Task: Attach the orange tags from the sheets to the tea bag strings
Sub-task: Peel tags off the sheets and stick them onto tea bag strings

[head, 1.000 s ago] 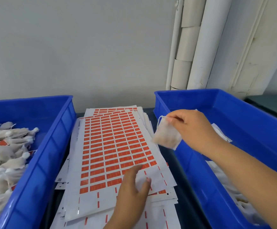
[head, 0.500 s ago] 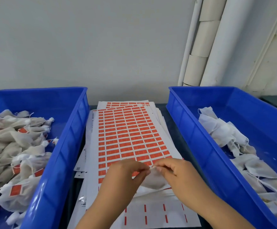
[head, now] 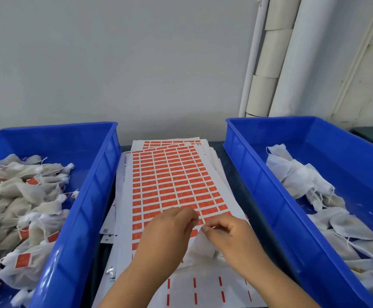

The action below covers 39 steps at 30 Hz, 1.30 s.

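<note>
A stack of white sheets point(head: 172, 174) covered with rows of orange tags lies between two blue bins. Over the near part of the top sheet, my left hand point(head: 165, 236) and my right hand point(head: 232, 238) meet fingertip to fingertip. A white tea bag point(head: 200, 247) hangs under my right hand, which pinches its top or string. My left hand's thumb and fingers pinch something small and orange beside the string; the tag itself is mostly hidden by the fingers.
The left blue bin point(head: 87, 196) holds several tea bags with orange tags attached. The right blue bin point(head: 270, 196) holds several untagged white tea bags. A grey wall and white pipes point(head: 270, 54) stand behind.
My right hand brought a tea bag from over the right bin down to the sheet. My left hand left the sheet and met it; both now work at the string.
</note>
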Each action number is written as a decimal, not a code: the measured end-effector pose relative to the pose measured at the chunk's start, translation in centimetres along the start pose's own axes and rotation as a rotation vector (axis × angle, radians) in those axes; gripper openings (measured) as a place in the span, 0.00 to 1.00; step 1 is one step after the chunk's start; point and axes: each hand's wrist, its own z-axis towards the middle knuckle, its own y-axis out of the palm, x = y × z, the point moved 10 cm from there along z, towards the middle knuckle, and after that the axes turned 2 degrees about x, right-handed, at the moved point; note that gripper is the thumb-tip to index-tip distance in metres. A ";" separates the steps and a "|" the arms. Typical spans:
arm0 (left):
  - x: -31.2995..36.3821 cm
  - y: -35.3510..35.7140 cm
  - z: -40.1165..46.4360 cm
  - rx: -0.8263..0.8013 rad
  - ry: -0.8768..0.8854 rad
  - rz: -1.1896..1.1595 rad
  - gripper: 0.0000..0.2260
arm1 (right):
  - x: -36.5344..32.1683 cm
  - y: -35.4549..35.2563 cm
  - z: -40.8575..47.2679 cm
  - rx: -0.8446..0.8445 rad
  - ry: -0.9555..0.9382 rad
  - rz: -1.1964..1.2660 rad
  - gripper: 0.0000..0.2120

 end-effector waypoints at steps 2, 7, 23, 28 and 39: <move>-0.1 -0.4 0.2 0.047 -0.015 0.036 0.09 | 0.4 -0.1 0.1 0.007 0.006 -0.009 0.04; -2.6 -2.5 0.7 0.204 -0.170 0.004 0.10 | 0.5 -0.2 0.1 -0.034 -0.042 -0.027 0.05; -6.3 -1.0 0.8 0.269 -0.356 -0.135 0.02 | 4.0 1.8 -0.7 -0.326 0.189 0.084 0.07; -7.8 2.6 -0.9 0.110 -0.429 -0.130 0.02 | 4.5 1.0 -0.3 -0.256 0.240 0.522 0.10; -0.5 6.8 -3.3 -0.258 -0.034 -0.117 0.08 | 5.4 0.0 0.9 -0.076 0.100 0.198 0.08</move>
